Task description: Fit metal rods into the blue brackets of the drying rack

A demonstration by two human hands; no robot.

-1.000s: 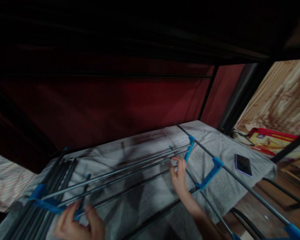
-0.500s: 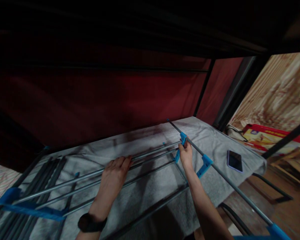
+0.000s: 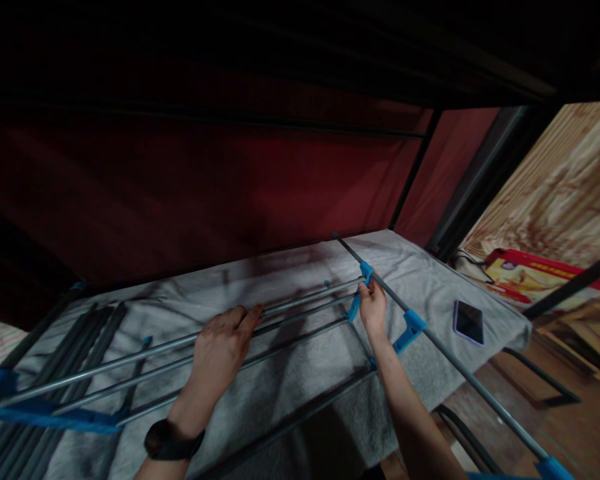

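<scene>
My left hand [image 3: 223,347], with a dark watch [image 3: 173,440] on its wrist, is closed over the upper metal tube [image 3: 310,297] of a partly built rack. At the tube's right end, my right hand [image 3: 373,310] grips a blue plastic connector [image 3: 365,270], thumb near the tube end. That connector sits on a long grey pole [image 3: 447,357], which also carries a second blue connector [image 3: 410,328]. The tubes' left ends meet a wide blue plastic bracket [image 3: 75,419]. My fingers partly hide where tube and connector meet.
Several loose grey tubes [image 3: 63,360] lie at the left on the grey blanket [image 3: 300,393]. A phone [image 3: 469,322] rests near the right edge. Dark bed-frame posts [image 3: 417,170] stand around, with a red and yellow box [image 3: 540,277] beyond them at right.
My left hand has shifted slightly left along with the tube's left end and bracket in view. My right hand stays at the same connector. The view has moved slightly.
</scene>
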